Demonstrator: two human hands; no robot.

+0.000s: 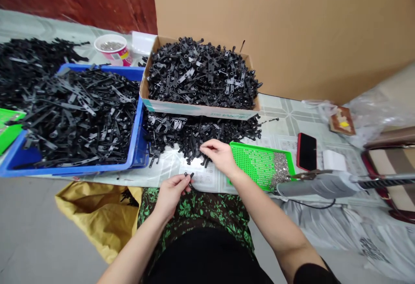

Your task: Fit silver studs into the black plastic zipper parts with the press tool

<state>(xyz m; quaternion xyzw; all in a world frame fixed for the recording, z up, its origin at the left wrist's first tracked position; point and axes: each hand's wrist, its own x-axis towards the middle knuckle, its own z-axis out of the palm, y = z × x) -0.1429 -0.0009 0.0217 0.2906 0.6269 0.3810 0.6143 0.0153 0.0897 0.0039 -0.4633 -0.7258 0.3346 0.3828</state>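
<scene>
1. Left hand [170, 192]: thumb and fingers pinch a small black piece [192, 174]; the fingers cover part of it, so its full shape cannot be made out.
2. Right hand [221, 156]: thumb and fingertips close together at the near edge of the loose black pile [201, 132]; whether they grip a part cannot be told.
3. Green tray [249, 163], just right of the right hand: partly screened by the forearm.
4. Black heap [29, 65], far left beyond the left hand: cut off by the view's edge.
5. Held piece: at the left fingertips, nearer the body than the right hand.
6. Cardboard box [201, 109]: beyond both hands.
</scene>
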